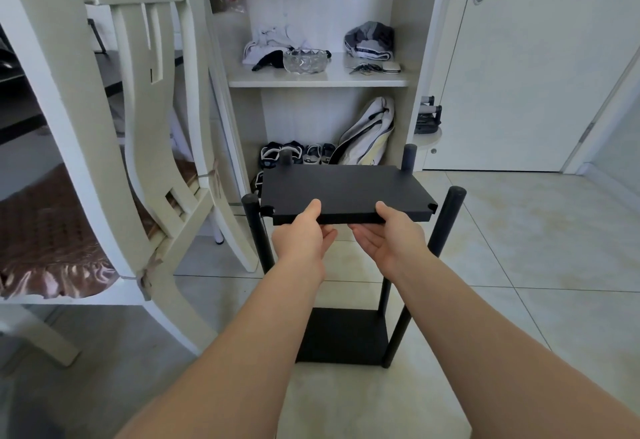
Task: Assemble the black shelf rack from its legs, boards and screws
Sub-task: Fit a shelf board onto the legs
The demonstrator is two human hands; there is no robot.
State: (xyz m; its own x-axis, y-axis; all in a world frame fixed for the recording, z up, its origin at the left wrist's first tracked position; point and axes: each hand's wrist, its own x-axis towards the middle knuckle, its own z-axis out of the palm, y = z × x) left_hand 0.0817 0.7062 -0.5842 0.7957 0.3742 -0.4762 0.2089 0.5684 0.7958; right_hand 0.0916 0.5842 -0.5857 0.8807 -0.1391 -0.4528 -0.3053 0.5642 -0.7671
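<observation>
While both bare forearms are reaching forward over the pale tiled floor (519, 248), the left hand (304, 234) is gripping the near edge of a flat black rectangular board (343, 189), its thumb lying on the top face and its fingers tucked underneath, only slightly curled. The right hand (391, 234) is holding the same edge just beside it in the same way, thumb above, fingers below.

The board is hanging roughly level at the top of the rack, among four upright round black legs. The far left leg (285, 158) and far right leg (409, 156) are poking up at its far corners. The near left leg (256, 230) and near right leg (446, 220) are standing just beside its notched near corners; whether they are touching cannot be told. Down near the floor, a second black board (343, 334) is sitting between the legs.

A white wooden chair (104, 127) is standing at the left. Behind the rack, a clear cut-glass bowl (304, 61) is resting on the shelf of an open white wardrobe (318, 81).
</observation>
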